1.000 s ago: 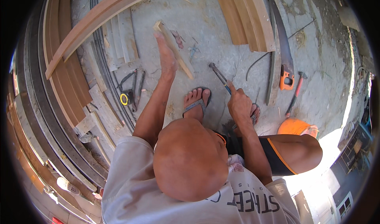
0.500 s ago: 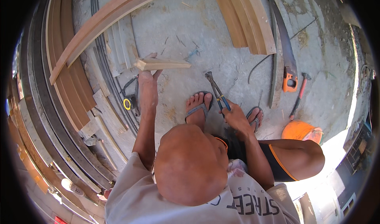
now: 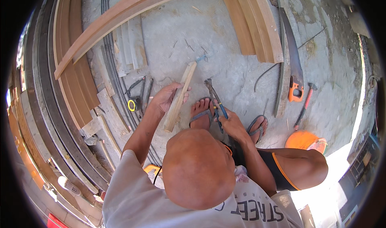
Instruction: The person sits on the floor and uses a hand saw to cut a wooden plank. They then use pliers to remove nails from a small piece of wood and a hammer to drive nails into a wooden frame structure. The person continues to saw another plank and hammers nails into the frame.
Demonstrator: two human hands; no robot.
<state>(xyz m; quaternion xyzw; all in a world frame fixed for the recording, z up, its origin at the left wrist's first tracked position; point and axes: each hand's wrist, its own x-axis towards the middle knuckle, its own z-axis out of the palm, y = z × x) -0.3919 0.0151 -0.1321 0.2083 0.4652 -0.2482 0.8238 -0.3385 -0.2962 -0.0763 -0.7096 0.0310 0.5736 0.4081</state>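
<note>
A short, pale length of wood (image 3: 181,97) is gripped by my left hand (image 3: 165,97). It slants, with its far end to the right and its near end close to me. My right hand (image 3: 230,125) is wrapped round the handles of a pair of pincers (image 3: 208,86). Their dark metal head points away from me, and the handles are blue with yellow bands. The pincers are beside the wood, to its right, and do not touch it. Both hands are above my sandalled feet.
On the concrete floor (image 3: 169,26) lie brown moulded timbers (image 3: 76,95), one long board (image 3: 120,20) across them, and more timbers (image 3: 257,26). At right are a handsaw (image 3: 296,79), a hammer (image 3: 306,103) and an orange helmet-like object (image 3: 305,142). A tape measure (image 3: 132,105) sits at left.
My left hand has turned the wood from nearly crosswise to a steep slant and drawn it nearer. The pincers have come slightly nearer in my right hand, more upright than before.
</note>
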